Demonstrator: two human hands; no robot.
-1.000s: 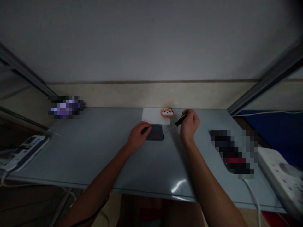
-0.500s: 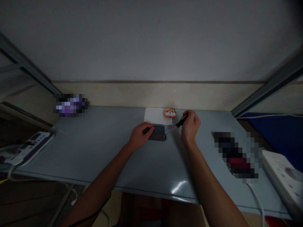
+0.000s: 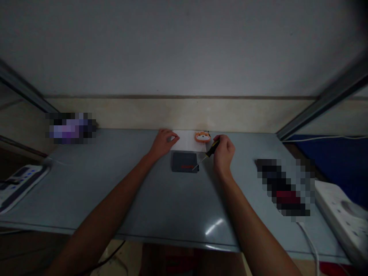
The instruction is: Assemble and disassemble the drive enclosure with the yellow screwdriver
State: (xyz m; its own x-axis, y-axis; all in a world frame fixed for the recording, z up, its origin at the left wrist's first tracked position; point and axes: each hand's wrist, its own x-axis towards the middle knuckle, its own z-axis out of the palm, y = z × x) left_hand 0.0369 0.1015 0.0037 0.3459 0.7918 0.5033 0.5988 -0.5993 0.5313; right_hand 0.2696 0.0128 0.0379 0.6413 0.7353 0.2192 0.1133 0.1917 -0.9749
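Observation:
A flat dark grey box (image 3: 179, 161) with reddish-orange lettering lies in the middle of the table. My right hand (image 3: 224, 154) is closed round the black-and-yellow handle of a screwdriver (image 3: 212, 149). The thin shaft slants down to the left, its tip over the box's front right part; whether it touches cannot be told. Beyond the box, my left hand (image 3: 164, 142) is at the left side of a white sheet (image 3: 185, 141), thumb and fingertips pinched together. Anything between them is too small to make out. On the sheet's right side rests an orange-and-white animal-face case (image 3: 202, 137).
A power strip (image 3: 23, 184) with blue lights lies at the left edge. Blurred-out items sit at the back left (image 3: 71, 128) and on the right (image 3: 283, 188). A white socket block (image 3: 339, 211) and a white cable (image 3: 310, 239) are at the right edge. The wall stands behind.
My left hand has left the dark box and moved back and left to the white sheet. The screwdriver stays in my right hand, its tip now further over the box. The view has shifted slightly.

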